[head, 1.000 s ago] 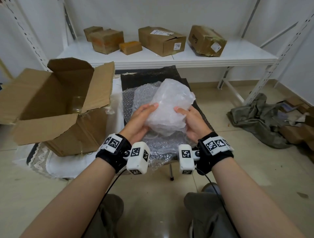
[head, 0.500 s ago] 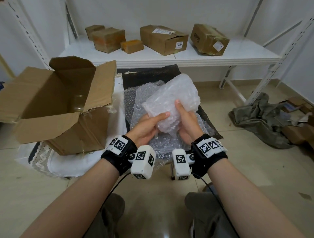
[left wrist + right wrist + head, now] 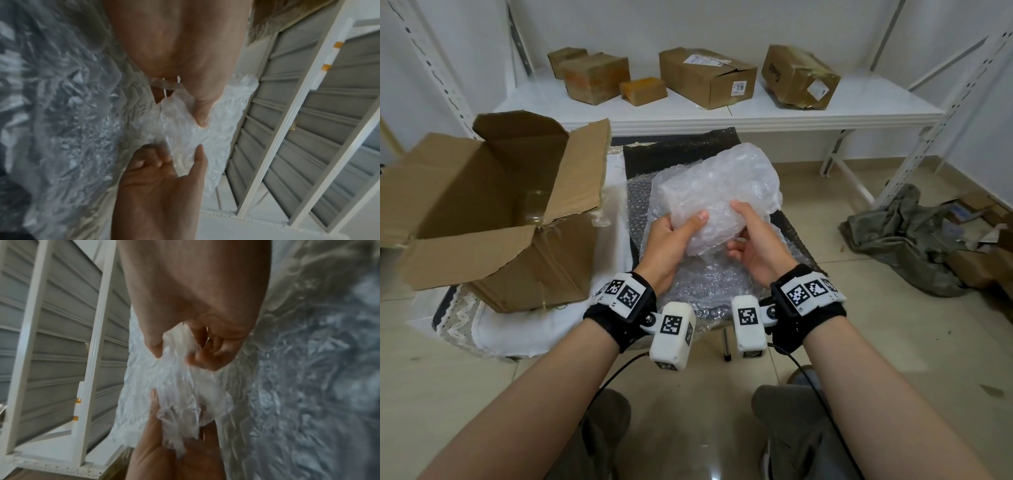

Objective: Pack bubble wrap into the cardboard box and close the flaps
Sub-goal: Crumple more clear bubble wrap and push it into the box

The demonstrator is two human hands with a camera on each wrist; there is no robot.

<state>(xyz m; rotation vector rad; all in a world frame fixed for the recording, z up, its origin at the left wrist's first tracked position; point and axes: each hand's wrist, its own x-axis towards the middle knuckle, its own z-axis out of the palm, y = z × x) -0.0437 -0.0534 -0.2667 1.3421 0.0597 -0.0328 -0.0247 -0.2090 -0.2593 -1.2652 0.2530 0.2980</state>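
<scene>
A crumpled bundle of clear bubble wrap point(image 3: 719, 192) is held up over a flat bubble wrap sheet point(image 3: 709, 281). My left hand point(image 3: 681, 226) grips its near left end, thumb on top and fingers hidden beneath. My right hand point(image 3: 739, 228) grips the near right end, thumb on top and fingers curled under. The open cardboard box point(image 3: 482, 212) stands to the left, all flaps up, with a clear glass jar point(image 3: 534, 205) inside. In the left wrist view my left hand point(image 3: 197, 116) presses the bubble wrap point(image 3: 185, 134). In the right wrist view my right hand point(image 3: 174, 356) pinches the bubble wrap point(image 3: 174, 389).
A white shelf point(image 3: 722, 116) behind carries several closed cardboard boxes point(image 3: 705, 75). Slanted white rack legs point(image 3: 914, 150) stand at the right. A grey-green cloth point(image 3: 900, 236) and scraps lie on the floor at the right. The box rests on a white lace-edged cloth point(image 3: 493, 329).
The bundle has tipped from upright to lying slanted toward the right. Both hands have shifted from its sides to its near end, closer together.
</scene>
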